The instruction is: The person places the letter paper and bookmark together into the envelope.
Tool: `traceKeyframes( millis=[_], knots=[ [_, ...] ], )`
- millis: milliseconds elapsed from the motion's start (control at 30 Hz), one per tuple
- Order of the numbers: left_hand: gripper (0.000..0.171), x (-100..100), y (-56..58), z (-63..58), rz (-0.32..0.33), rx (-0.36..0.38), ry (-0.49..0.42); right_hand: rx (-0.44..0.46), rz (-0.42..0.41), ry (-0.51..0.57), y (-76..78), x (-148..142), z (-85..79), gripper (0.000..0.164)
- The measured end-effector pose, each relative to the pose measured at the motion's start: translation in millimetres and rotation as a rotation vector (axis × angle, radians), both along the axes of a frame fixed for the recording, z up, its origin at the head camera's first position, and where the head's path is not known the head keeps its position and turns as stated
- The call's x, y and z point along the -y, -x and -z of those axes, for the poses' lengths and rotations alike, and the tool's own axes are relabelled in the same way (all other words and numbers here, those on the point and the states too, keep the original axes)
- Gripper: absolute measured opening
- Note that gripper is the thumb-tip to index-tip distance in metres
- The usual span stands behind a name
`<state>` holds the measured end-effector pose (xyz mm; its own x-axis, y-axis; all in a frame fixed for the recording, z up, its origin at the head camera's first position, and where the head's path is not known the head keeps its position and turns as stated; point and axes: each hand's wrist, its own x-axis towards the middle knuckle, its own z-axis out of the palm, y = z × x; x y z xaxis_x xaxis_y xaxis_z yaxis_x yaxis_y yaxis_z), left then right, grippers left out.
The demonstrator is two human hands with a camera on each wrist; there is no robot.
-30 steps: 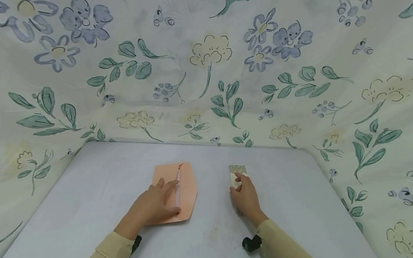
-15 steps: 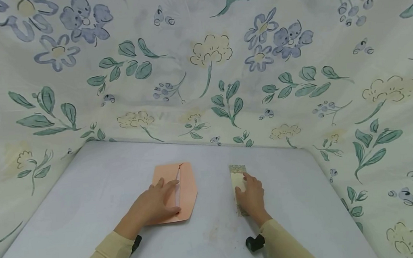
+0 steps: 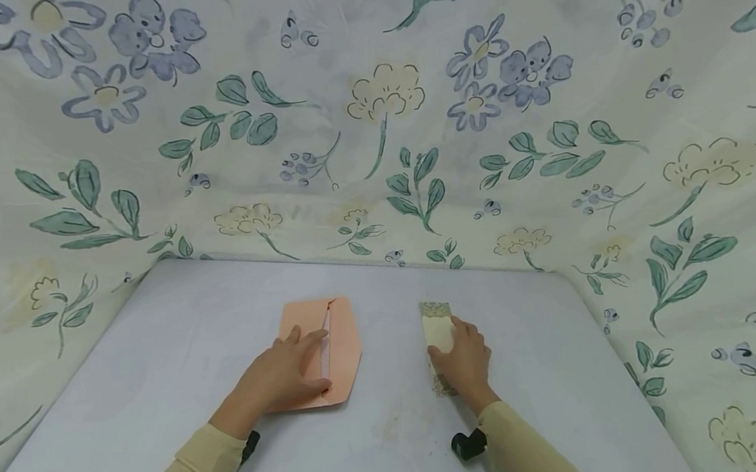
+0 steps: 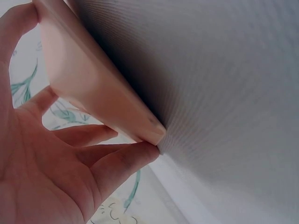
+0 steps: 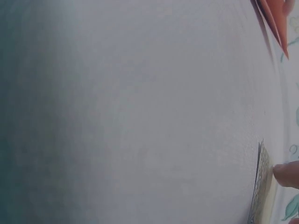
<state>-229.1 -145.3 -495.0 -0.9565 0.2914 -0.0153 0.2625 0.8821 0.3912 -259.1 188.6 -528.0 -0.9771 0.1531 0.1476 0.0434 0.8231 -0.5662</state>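
A salmon-orange envelope (image 3: pixel 345 350) lies on the white table, its clipped-corner flap toward the right and a pale slit running beside the flap. Across its body rests my left hand (image 3: pixel 275 374), fingers and thumb spread, with the thumb and a fingertip at the slit. In the left wrist view, that hand's fingertips touch the envelope's (image 4: pixel 93 79) edges. To the right lies a narrow flat bundle (image 3: pixel 436 328) with speckled grey-green ends and a cream middle band. My right hand (image 3: pixel 465 359) holds it, thumb at the left side and curled fingers at the right edge. Its palm side is hidden.
The white tabletop (image 3: pixel 393 427) stretches between and around both hands. A floral cloth (image 3: pixel 370 133) hangs along the back and sides of the table. Dark wrist-camera mounts (image 3: pixel 469 445) sit under the sleeves.
My right hand has slid right off the middle of the bundle to its right side, uncovering more of the cream band. The left hand, envelope and bundle have stayed put.
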Motion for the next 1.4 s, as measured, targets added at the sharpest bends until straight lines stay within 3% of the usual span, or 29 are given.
traceKeyframes(
  millis=[533, 933, 1400],
  knots=[
    [0.086, -1, -1.4, -1.6, 0.004, -0.014, 0.007, 0.015, -0.005, 0.133, 4.4, 4, -4.0, 0.081],
    [0.087, -1, -1.1, -1.1, 0.0, -0.01, 0.004, -0.028, -0.025, 0.101, 5.1, 4, -5.4, 0.076],
    [0.087, 0, -1.2, -1.0, 0.0, -0.014, -0.002, 0.155, -0.011, 0.173, 7.7, -4, -10.5, 0.077]
  ],
)
